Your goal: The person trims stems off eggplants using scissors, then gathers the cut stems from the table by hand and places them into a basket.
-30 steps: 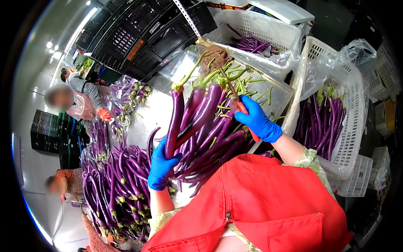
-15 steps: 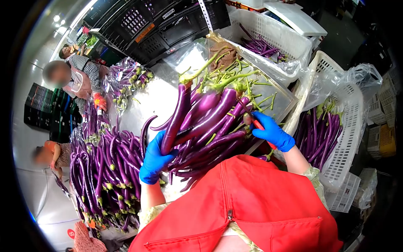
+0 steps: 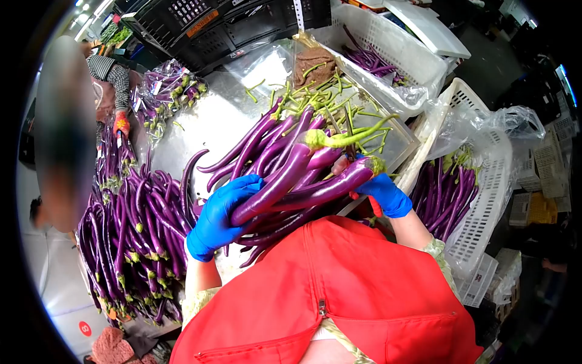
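Observation:
My left hand (image 3: 219, 215), in a blue glove, is wrapped round the lower ends of two long purple eggplants (image 3: 280, 181). One of them has a long green stem pointing right; the other ends in a short green cap near my right hand (image 3: 383, 193). That hand, also gloved in blue, is closed round red-handled scissors (image 3: 375, 207), partly hidden behind the eggplant, with the dark blades pointing up. Beneath and behind lies a pile of eggplants (image 3: 248, 142) on the metal table (image 3: 176, 134). Cut green stems (image 3: 330, 96) are scattered beyond the pile, beside a brown cloth (image 3: 313, 65).
A large eggplant heap (image 3: 136, 242) lies at left, with bagged eggplants (image 3: 167, 97) behind it. White crates (image 3: 485, 206) holding eggplants stand at right and back right. Black crates (image 3: 230, 33) are stacked at the back. A co-worker's gloved hand (image 3: 121, 124) is at far left.
The two held eggplants have tilted rightward, their stem ends now near my right hand. One stem has become a short cap. The scissors are now partly hidden behind an eggplant.

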The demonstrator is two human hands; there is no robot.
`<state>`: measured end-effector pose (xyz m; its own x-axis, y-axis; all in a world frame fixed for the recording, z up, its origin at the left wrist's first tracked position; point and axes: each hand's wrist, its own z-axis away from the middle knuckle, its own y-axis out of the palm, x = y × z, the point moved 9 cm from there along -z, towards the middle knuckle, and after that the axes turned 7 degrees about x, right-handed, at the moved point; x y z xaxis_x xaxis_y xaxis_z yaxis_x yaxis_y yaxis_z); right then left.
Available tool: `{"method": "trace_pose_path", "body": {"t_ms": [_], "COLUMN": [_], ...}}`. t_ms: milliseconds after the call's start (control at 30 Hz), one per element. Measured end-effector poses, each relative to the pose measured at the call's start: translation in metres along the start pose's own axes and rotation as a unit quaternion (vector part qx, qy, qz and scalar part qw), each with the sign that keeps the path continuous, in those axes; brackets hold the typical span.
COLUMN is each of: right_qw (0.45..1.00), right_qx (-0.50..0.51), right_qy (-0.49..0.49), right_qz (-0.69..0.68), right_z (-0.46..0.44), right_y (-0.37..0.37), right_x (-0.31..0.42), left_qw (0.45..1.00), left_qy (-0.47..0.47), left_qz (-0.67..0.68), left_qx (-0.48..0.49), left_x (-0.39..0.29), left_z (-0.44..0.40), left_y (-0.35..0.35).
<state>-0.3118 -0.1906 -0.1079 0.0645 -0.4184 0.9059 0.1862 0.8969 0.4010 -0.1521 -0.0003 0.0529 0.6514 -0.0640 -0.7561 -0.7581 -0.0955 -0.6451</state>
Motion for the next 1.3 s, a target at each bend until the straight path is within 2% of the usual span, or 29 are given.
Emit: {"method": "trace_pose_path", "body": {"t_ms": [33, 133, 200, 267, 300, 367, 500, 600, 633, 733, 833, 900, 933, 967, 1033, 1100, 1167, 1200, 1300], "right_qw": [1.0, 0.998, 0.995, 0.978, 0.969, 0.96, 0.952, 0.963, 0.959, 0.944, 0.923, 0.963, 0.958, 0.966, 0.973, 0.994, 0.988, 0.986, 0.987], "right_qx": [-0.005, -0.037, -0.094, -0.126, -0.131, -0.155, -0.137, -0.116, -0.121, -0.146, -0.201, -0.236, -0.274, -0.251, -0.201, -0.083, -0.035, -0.022, -0.026], "right_qy": [0.018, -0.054, -0.034, 0.0, -0.047, -0.037, -0.105, -0.139, -0.109, -0.058, -0.084, -0.068, 0.05, -0.039, -0.083, 0.006, 0.056, 0.051, -0.003], "right_qz": [-0.001, -0.023, 0.018, 0.167, 0.204, 0.231, 0.255, 0.199, 0.23, 0.291, 0.316, 0.108, 0.068, 0.05, 0.071, 0.067, 0.137, 0.155, 0.159], "right_z": [0.003, 0.002, 0.012, 0.009, 0.009, 0.013, 0.011, 0.011, 0.012, 0.017, 0.023, 0.026, 0.042, 0.045, 0.047, 0.033, 0.018, 0.009, -0.012], "right_y": [0.0, 0.008, 0.02, 0.011, 0.016, 0.023, 0.016, 0.017, 0.016, 0.007, -0.01, -0.018, -0.021, -0.023, 0.005, 0.052, 0.066, 0.065, 0.063], "right_x": [-0.003, 0.014, 0.034, 0.032, 0.043, 0.055, 0.049, 0.049, 0.048, 0.047, 0.042, 0.038, 0.037, 0.046, 0.065, 0.068, 0.061, 0.052, 0.055], "left_qw": [1.0, 0.999, 0.998, 0.997, 0.996, 0.997, 0.998, 0.996, 0.996, 0.996, 0.99, 0.985, 0.983, 0.979, 0.974, 0.97, 0.968, 0.974, 0.97], "left_qy": [0.003, 0.005, 0.003, -0.017, -0.028, -0.017, 0.003, -0.001, -0.004, -0.047, -0.112, -0.119, -0.109, -0.099, -0.099, -0.096, -0.084, -0.096, -0.065], "left_qz": [-0.021, -0.038, -0.028, -0.01, -0.002, -0.01, -0.05, -0.08, -0.09, -0.063, -0.049, -0.078, -0.103, -0.127, -0.151, -0.168, -0.185, -0.158, -0.193], "left_qx": [-0.004, -0.033, -0.054, -0.074, -0.084, -0.074, -0.043, -0.03, -0.029, -0.053, -0.064, -0.093, -0.107, -0.121, -0.139, -0.144, -0.148, -0.133, -0.134], "left_x": [-0.005, -0.002, 0.001, 0.003, 0.005, 0.005, 0.004, 0.002, 0.001, 0.003, 0.017, 0.024, 0.023, 0.022, 0.024, 0.026, 0.026, 0.028, 0.019], "left_z": [-0.001, 0.004, 0.008, 0.01, 0.011, 0.01, 0.008, 0.006, 0.005, 0.006, 0.011, 0.015, 0.016, 0.016, 0.016, 0.016, 0.014, 0.012, 0.008], "left_y": [-0.001, -0.002, -0.005, -0.008, -0.011, -0.01, -0.005, -0.003, -0.002, -0.006, -0.009, -0.014, -0.017, -0.021, -0.024, -0.02, -0.018, -0.015, -0.01]}}
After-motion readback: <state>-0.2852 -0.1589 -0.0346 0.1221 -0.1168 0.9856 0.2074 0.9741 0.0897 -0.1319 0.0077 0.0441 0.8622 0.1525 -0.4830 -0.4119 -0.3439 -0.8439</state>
